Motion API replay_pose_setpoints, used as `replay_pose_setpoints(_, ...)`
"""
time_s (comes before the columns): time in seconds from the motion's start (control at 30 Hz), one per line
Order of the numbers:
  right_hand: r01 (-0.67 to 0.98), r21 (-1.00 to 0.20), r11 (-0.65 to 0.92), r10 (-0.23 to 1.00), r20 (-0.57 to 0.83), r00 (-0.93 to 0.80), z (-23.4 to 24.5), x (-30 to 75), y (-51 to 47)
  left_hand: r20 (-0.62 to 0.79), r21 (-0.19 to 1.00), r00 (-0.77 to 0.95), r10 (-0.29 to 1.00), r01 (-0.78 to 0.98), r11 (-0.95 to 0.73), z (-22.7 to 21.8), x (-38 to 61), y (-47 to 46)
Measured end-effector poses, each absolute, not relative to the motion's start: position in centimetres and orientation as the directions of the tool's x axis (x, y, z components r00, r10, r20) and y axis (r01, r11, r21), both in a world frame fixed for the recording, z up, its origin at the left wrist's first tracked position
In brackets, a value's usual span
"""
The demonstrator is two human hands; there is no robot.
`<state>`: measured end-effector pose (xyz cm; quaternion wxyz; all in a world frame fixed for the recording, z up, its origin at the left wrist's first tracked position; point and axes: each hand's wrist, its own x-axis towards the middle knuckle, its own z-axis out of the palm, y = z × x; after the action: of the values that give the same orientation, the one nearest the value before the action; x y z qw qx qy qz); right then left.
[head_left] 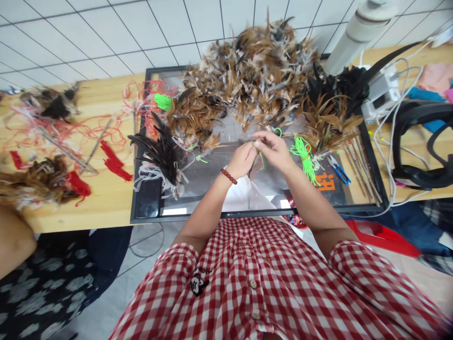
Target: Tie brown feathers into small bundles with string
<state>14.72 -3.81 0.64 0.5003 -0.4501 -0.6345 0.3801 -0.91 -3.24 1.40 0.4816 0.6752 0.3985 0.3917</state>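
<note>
My left hand (241, 161), with a brown beaded bracelet at its wrist, is closed in a pinch over the dark glass-topped board. Its fingers hide most of what they grip. Meeting it at the fingertips is my right hand (272, 150), thumb and forefinger pinched on a thin green cord (262, 160) that hangs down between the hands. A small brownish thing, too unclear to name, shows just under the fingers. Bright green cord strands (305, 158) lie bundled right of my right hand. Left of my hands is a bunch of black feathers (164, 153) with pale ties.
Brown feathers (255, 71) are heaped at the back. Blue thread snips (339, 170) and thin sticks (359, 165) lie at right, near white cables (380, 137) and a black headset-like frame (399, 141). Red strips (115, 163) are at left, where another person's arm (14, 241) shows.
</note>
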Motion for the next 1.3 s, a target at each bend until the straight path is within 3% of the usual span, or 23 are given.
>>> replay_pose_setpoints(0.2,0.364,-0.837,0.409,0.899,0.437,-0.006,1.2,14.7,-3.9,0.098,0.984,0.344,0.934,0.108,-0.142,1.5,-0.8,-3.1)
replay_pose_setpoints(0.3,0.429,-0.788,0.442,0.874,0.486,-0.008,1.2,14.8,-4.1,-0.062,0.996,0.308,0.949,-0.044,0.080,1.6,-0.7,-3.0)
replay_pose_setpoints(0.4,0.473,-0.752,0.459,0.863,0.504,-0.035,1.2,14.8,-4.2,-0.244,0.935,0.294,0.924,-0.182,0.304,2.1,-0.6,-3.0)
replay_pose_setpoints(0.57,0.399,-0.823,0.403,0.895,0.445,0.014,1.0,14.8,-3.9,-0.311,0.896,0.232,0.922,-0.252,0.366,2.6,-0.5,-3.0)
replay_pose_setpoints(0.67,0.126,-0.973,0.195,0.977,0.204,0.061,0.9,14.7,-3.6,-0.287,0.919,0.227,0.931,-0.211,0.334,2.2,-0.5,-3.0)
replay_pose_setpoints(0.73,-0.061,-0.998,0.009,1.000,0.008,0.020,0.8,14.6,-3.5,-0.222,0.949,0.244,0.944,-0.167,0.266,1.9,-0.6,-3.0)
replay_pose_setpoints(0.8,-0.160,-0.982,-0.098,0.995,-0.096,-0.022,0.9,14.5,-3.4,-0.112,0.980,0.259,0.959,-0.129,0.150,1.5,-0.7,-3.0)
replay_pose_setpoints(0.9,-0.209,-0.970,-0.121,0.993,-0.119,-0.024,0.9,14.3,-3.5,0.029,0.998,0.253,0.967,-0.069,-0.012,1.1,-0.6,-2.9)
replay_pose_setpoints(1.07,-0.187,-0.981,-0.050,0.998,-0.054,0.020,0.3,13.8,-3.5,0.080,0.997,0.199,0.977,-0.016,-0.078,0.6,-0.4,-2.8)
replay_pose_setpoints(1.2,-0.146,-0.989,-0.004,0.999,-0.010,0.037,-1.0,13.3,-3.2,0.193,0.958,0.108,0.975,0.196,-0.211,0.9,-0.5,-3.6)
replay_pose_setpoints(1.3,-0.154,-0.988,-0.012,0.999,-0.020,0.051,-1.8,12.9,-3.1,0.334,0.866,0.132,0.933,0.347,-0.359,0.9,-0.8,-4.2)
